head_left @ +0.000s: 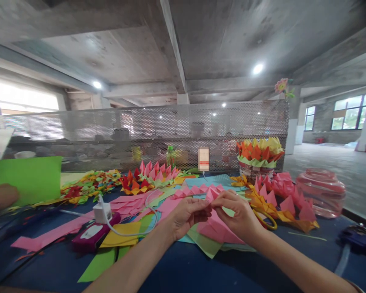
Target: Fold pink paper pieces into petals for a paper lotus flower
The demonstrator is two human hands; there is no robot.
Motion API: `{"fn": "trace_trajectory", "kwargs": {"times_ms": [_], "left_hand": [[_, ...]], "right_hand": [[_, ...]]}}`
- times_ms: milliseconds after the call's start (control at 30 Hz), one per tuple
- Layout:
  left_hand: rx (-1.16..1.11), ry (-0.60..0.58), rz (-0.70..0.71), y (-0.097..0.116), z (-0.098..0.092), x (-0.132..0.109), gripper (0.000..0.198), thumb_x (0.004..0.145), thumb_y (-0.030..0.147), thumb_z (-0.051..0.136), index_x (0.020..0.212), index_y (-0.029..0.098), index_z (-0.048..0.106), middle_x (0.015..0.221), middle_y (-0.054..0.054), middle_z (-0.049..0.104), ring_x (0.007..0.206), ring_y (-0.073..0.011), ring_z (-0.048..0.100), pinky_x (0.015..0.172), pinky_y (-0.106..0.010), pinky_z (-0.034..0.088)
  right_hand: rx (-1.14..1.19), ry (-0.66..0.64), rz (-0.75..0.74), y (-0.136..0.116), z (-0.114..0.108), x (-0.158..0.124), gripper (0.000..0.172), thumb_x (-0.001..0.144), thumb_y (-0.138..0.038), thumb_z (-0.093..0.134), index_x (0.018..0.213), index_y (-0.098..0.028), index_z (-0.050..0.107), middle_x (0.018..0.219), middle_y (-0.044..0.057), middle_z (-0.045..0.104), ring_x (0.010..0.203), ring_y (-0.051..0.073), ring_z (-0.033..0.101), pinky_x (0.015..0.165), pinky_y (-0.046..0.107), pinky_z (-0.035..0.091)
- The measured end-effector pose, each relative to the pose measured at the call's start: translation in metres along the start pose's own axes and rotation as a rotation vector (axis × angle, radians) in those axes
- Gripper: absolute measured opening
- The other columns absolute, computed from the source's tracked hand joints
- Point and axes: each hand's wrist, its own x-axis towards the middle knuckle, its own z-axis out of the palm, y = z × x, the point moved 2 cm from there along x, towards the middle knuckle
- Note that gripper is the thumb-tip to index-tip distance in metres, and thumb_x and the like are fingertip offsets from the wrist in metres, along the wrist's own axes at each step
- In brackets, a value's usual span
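Right of the power strip (90, 241), the left hand (184, 217) and the right hand (238, 212) are facing each other, their fingers (198, 206) pinching a pink folded paper (212, 193) between them, probably so that its small creases are staying controlled from both sides. Loose sheets (206, 243) are lying under the hands on the bench (177, 270), also right of the strip, seemingly for easy reach. A white charger (102, 214) is standing on the strip itself, presumably drawing power, while left of the strip a co-worker's hand (2, 196) is holding up a green sheet (30, 179)
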Motion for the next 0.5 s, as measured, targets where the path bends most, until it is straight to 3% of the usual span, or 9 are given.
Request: {"fn": "trace_trajectory", "kwargs": {"times_ms": [133, 500], "left_hand": [[0.013, 0.037, 0.002, -0.0018, -0.0024, 0.0022, 0.024, 0.065, 0.030, 0.073, 0.077, 0.010, 0.068, 0.074, -0.007, 0.065, 0.066, -0.0103, 0.058, 0.067, -0.022, 0.044], [0.029, 0.022, 0.047, -0.0039, 0.0004, 0.0026, 0.023, 0.067, 0.032, 0.071, 0.075, 0.011, 0.067, 0.074, -0.006, 0.065, 0.066, -0.0099, 0.058, 0.065, -0.021, 0.043]], "right_hand": [[-0.028, -0.002, -0.010, -0.0037, -0.0003, 0.0004, 0.021, 0.081, -0.013, 0.049, 0.090, -0.026, 0.063, 0.082, 0.002, 0.062, 0.078, 0.017, 0.056, 0.082, 0.035, 0.042], [0.020, 0.049, 0.053, -0.0074, 0.0003, 0.0005, 0.015, 0.078, -0.010, 0.049, 0.080, -0.022, 0.057, 0.075, 0.002, 0.060, 0.076, 0.018, 0.053, 0.072, 0.032, 0.043]]}}
